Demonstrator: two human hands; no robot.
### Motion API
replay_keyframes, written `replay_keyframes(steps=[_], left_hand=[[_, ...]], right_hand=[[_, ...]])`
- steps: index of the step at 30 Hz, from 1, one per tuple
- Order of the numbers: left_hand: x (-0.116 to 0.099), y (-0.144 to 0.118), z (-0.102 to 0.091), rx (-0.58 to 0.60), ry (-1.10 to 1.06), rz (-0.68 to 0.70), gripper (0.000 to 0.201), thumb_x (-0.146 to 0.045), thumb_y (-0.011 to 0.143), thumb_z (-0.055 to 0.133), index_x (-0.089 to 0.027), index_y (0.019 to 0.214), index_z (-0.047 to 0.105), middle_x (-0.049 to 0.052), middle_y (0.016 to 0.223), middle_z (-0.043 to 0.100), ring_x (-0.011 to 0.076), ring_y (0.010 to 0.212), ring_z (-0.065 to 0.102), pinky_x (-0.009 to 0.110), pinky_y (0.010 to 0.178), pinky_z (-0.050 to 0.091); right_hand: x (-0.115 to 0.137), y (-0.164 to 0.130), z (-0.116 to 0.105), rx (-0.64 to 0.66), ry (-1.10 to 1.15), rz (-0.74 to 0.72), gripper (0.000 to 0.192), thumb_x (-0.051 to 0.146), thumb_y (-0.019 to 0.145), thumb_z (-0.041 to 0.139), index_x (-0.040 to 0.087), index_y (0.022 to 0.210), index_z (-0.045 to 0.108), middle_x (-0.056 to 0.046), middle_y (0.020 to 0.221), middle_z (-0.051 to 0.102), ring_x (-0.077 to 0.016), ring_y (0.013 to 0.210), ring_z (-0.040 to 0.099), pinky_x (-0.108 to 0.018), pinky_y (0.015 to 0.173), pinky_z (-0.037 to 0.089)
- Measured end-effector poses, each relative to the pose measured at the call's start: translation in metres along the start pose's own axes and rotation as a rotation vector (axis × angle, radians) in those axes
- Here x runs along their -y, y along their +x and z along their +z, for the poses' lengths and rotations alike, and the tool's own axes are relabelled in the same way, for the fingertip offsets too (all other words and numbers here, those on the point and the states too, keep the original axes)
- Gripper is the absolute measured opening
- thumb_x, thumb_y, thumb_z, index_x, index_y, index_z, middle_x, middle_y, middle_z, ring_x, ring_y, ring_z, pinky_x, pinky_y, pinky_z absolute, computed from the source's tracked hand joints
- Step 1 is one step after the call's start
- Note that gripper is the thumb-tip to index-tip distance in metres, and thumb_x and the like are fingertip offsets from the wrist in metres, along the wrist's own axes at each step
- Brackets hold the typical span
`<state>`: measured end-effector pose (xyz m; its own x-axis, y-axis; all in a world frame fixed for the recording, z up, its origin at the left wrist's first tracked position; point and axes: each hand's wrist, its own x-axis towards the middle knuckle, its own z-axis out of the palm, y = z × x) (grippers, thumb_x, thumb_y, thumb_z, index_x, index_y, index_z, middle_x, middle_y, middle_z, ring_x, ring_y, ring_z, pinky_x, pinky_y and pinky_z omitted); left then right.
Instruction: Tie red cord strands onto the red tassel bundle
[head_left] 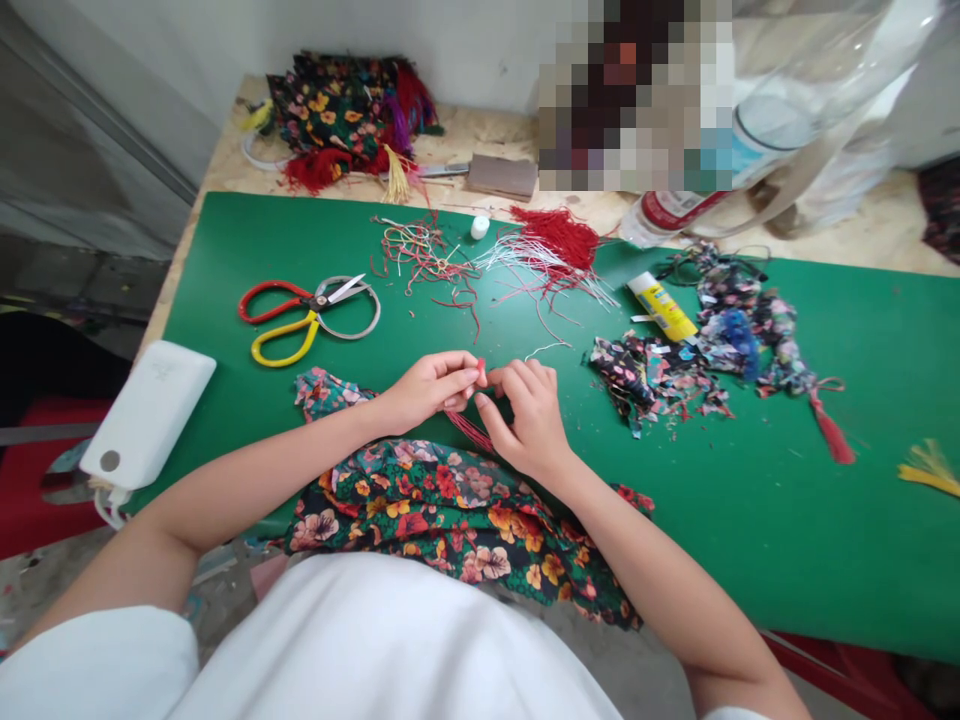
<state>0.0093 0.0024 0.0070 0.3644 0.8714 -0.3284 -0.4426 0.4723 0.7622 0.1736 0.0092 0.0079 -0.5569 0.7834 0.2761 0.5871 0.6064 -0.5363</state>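
The scissors (319,300) have one red handle, one yellow, and silver blades; the mat (450,315) under them is plain green. Left of the scissors, the power bank (157,410) is white with a grey disc. Beyond them, the pouches (330,110) show multicoloured flowers on black. To their right, the thread bundle (562,240) is bright red, the glue stick (671,312) yellow and blue. Nearer than the scissors, the small piece (481,367) is red, the strands (471,430) deep red, the cloth (450,500) dark with red, orange and pink blossoms.

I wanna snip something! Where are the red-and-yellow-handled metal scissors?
In the head view, the scissors lie at left on the green mat, overlapping a thin grey ring.
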Motion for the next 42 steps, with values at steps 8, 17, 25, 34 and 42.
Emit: replay_keyframes(steps=[8,17,25,34,42], left_hand=[[-0.003,-0.001,0.002,-0.035,-0.029,-0.017,0.031,-0.037,0.072,0.071,-0.011,0.073,0.054,-0.006,0.057,0.048,-0.0009,0.041,0.032,0.017,0.044,0.025],[-0.002,-0.001,-0.001,-0.038,-0.102,-0.012,0.023,-0.031,0.076,0.068,-0.011,0.075,0.056,-0.005,0.058,0.048,-0.0002,0.043,0.032,0.016,0.046,0.027],[-0.003,-0.002,-0.001,-0.044,-0.174,0.030,0.019,-0.028,0.077,0.067,-0.012,0.073,0.057,-0.003,0.058,0.049,0.0051,0.056,0.047,0.017,0.057,0.039],[-0.005,-0.002,-0.003,-0.004,-0.198,-0.009,0.017,-0.027,0.080,0.063,-0.012,0.076,0.055,-0.007,0.056,0.042,0.0010,0.041,0.030,0.016,0.041,0.027],[0.002,-0.003,-0.004,0.095,0.072,-0.010,0.030,-0.039,0.077,0.065,-0.013,0.074,0.051,-0.009,0.052,0.037,0.0004,0.041,0.027,0.016,0.042,0.022]], right_hand=[[-0.001,-0.001,0.003,0.108,-0.105,-0.042,0.014,0.030,0.088,0.049,0.019,0.084,0.056,-0.005,0.079,0.055,-0.0204,0.080,0.043,-0.036,0.072,0.031],[-0.001,-0.001,0.003,0.086,-0.054,-0.095,0.020,0.024,0.091,0.044,0.019,0.074,0.053,-0.003,0.070,0.052,-0.0176,0.073,0.042,-0.034,0.071,0.031],[0.001,-0.002,-0.002,0.047,-0.038,-0.298,0.018,0.020,0.087,0.047,0.020,0.070,0.053,-0.002,0.065,0.051,-0.0163,0.070,0.040,-0.033,0.071,0.032],[-0.006,0.002,-0.007,0.102,-0.096,-0.656,0.022,0.019,0.086,0.050,0.020,0.064,0.051,0.001,0.058,0.047,-0.0145,0.065,0.039,-0.031,0.067,0.032],[-0.013,0.005,-0.006,-0.127,0.288,-0.062,0.021,0.029,0.084,0.059,0.019,0.103,0.056,0.000,0.070,0.056,-0.0134,0.065,0.048,-0.030,0.065,0.040]])
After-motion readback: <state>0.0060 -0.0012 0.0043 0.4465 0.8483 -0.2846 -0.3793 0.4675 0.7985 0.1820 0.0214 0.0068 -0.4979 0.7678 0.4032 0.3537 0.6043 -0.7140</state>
